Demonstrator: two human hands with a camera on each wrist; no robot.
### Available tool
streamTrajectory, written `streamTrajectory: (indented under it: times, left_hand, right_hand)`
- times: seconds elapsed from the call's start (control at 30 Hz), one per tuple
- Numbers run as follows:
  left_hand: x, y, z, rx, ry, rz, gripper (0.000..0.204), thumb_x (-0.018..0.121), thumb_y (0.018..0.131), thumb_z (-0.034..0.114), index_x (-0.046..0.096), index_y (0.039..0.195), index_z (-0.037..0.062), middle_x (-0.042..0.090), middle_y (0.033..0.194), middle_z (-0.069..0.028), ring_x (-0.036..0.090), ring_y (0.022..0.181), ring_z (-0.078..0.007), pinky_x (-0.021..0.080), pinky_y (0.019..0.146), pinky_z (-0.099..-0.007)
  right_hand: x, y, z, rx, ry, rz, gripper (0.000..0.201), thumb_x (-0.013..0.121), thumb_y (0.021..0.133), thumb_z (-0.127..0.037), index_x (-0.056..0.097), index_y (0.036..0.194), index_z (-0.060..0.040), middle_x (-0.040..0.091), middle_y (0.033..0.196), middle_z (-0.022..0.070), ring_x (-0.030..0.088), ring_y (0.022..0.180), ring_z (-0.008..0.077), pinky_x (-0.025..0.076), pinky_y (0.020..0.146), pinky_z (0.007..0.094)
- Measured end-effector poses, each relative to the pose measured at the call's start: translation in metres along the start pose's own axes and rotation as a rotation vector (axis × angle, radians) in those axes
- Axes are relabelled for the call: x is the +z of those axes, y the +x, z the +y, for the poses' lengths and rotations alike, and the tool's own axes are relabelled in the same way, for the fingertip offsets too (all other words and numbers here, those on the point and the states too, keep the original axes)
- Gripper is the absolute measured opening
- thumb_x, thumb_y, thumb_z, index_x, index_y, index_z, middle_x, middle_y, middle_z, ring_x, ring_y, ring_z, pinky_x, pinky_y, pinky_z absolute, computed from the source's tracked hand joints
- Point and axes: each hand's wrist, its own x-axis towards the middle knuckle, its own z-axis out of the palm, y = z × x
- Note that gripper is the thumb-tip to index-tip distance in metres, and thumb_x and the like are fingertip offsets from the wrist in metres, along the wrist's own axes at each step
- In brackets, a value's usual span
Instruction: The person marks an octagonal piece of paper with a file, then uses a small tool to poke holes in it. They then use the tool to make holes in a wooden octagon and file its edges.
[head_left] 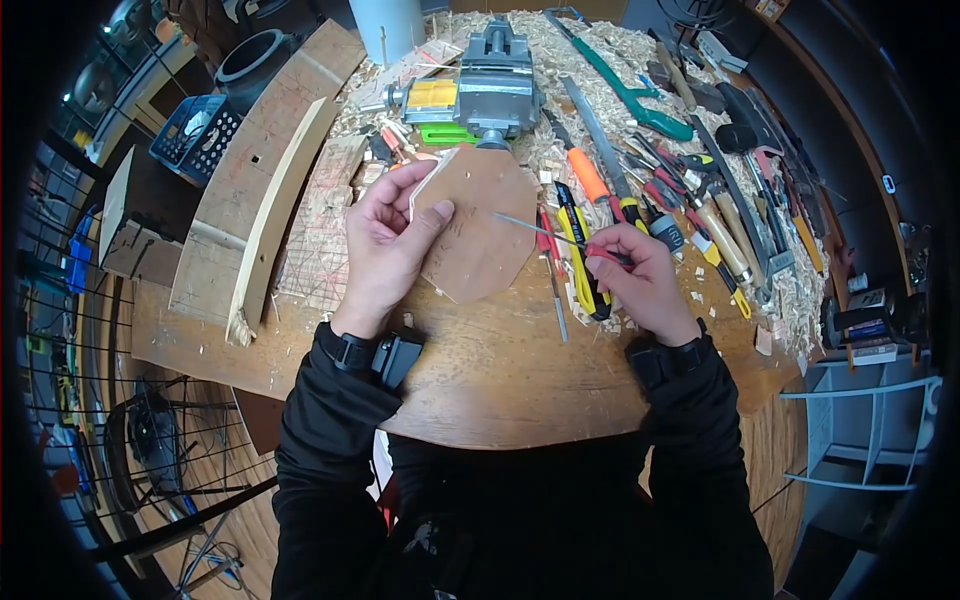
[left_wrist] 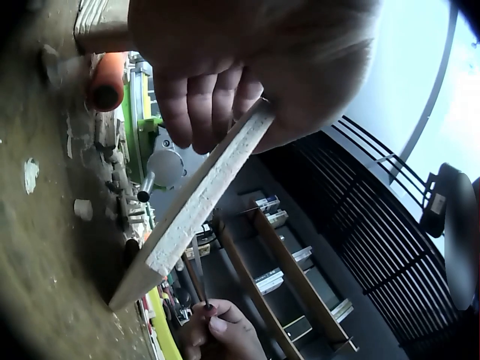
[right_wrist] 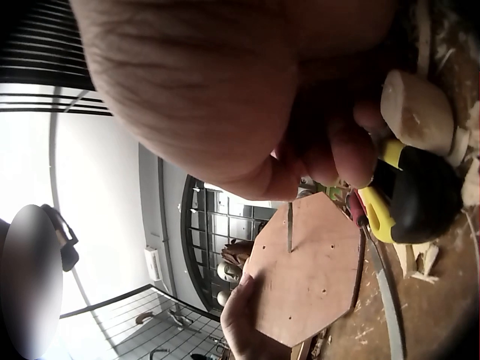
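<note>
My left hand (head_left: 388, 240) grips the left edge of a flat eight-sided wooden board (head_left: 482, 240), thumb on its face and fingers behind. Small holes and faint pencil marks show on that face. In the left wrist view the board (left_wrist: 206, 191) is seen edge-on, tilted, its lower corner close over the bench. Between thumb and fingers, my right hand (head_left: 645, 280) pinches the red handle of a slim metal file (head_left: 535, 229). The file's narrow blade points left across the board; in the right wrist view the blade (right_wrist: 289, 229) overlaps the board's face, its tip over it.
Behind the board stands a grey vise (head_left: 495, 85). A yellow-and-black utility knife (head_left: 578, 245) and another red-handled file (head_left: 556, 290) lie beside my right hand. Several tools and wood shavings cover the bench's right side. A long curved wooden piece (head_left: 275, 215) lies left.
</note>
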Motion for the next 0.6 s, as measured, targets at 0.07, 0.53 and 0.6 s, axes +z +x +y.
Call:
streamTrajectory:
  times: [0.07, 0.53, 0.6]
  left_hand:
    - [0.0008, -0.0003, -0.0006, 0.005, 0.036, -0.021, 0.042, 0.066, 0.088, -0.003, 0.052, 0.128, -0.0049, 0.067, 0.113, -0.0130, 0.065, 0.101, -0.0136, 0.052, 0.088, -0.0257]
    - [-0.0002, -0.0002, -0.0012, 0.019, 0.050, -0.049, 0.047, 0.067, 0.085, -0.006, 0.050, 0.129, -0.0044, 0.065, 0.117, -0.0141, 0.063, 0.107, -0.0147, 0.051, 0.092, -0.0274]
    - [-0.0001, -0.0003, -0.0011, 0.019, 0.053, -0.050, 0.047, 0.067, 0.085, -0.006, 0.050, 0.129, -0.0044, 0.065, 0.117, -0.0140, 0.063, 0.107, -0.0146, 0.051, 0.092, -0.0274]
  right_hand:
    - [0.0005, 0.0001, 0.0001, -0.006, 0.005, 0.002, 0.016, 0.064, 0.093, -0.006, 0.060, 0.108, 0.0005, 0.064, 0.091, 0.0015, 0.057, 0.074, 0.0037, 0.047, 0.064, 0.0194]
    - [0.0009, -0.0004, -0.0016, -0.001, -0.012, 0.017, 0.017, 0.064, 0.092, -0.004, 0.061, 0.108, 0.0009, 0.063, 0.092, 0.0023, 0.055, 0.070, 0.0044, 0.046, 0.061, 0.0193]
    - [0.0007, -0.0006, -0.0020, -0.013, -0.032, 0.014, 0.018, 0.065, 0.093, -0.008, 0.060, 0.108, 0.0004, 0.065, 0.089, 0.0014, 0.057, 0.072, 0.0034, 0.048, 0.062, 0.0195]
